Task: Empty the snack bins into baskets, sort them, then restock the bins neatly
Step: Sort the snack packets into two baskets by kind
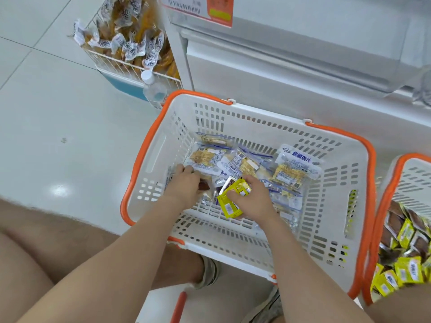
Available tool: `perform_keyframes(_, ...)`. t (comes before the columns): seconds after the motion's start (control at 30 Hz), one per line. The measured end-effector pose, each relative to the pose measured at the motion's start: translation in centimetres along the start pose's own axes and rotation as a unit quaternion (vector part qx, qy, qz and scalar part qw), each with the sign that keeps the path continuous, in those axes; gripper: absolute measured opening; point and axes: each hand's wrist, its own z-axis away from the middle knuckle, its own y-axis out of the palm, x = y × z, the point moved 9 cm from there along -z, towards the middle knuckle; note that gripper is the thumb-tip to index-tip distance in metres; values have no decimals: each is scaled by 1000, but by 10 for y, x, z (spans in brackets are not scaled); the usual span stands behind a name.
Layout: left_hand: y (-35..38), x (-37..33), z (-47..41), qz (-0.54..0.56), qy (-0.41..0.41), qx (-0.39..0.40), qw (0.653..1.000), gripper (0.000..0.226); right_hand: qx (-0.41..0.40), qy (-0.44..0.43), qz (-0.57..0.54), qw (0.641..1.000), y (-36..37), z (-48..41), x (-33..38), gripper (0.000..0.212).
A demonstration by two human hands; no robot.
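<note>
Right hand (254,199): pinches yellow packets (229,206), inside white basket (256,127).
Left hand (184,185): among clear packets (207,157); hold cannot be told.
Handling: likely light, slippery film; pinch across flat faces.

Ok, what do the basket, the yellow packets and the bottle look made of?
Basket: rigid white plastic, matte, by its moulded slotted walls; orange rim. Yellow packets in the right hand: likely glossy plastic film or foil, creased and shiny. Bottle: clear plastic, probably, see-through with a white cap.
</note>
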Motion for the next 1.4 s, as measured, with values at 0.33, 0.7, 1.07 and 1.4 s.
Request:
perform_keyframes(0.33,8,-3,-5,183,-22,26,983,37,134,-99,414,895,43,-1,-16,82)
perform_keyframes(0.7,27,-8,0,139,13,62,988,35,160,-110,554,809,68,-11,-10,105)
perform_keyframes(1.07,22,-19,10,44,40,80,995,47,157,-149,565,796,56,-4,-24,94)
perform_keyframes(1.4,17,-22,28,185,42,83,978,69,121,-152,562,804,54,-7,-26,43)
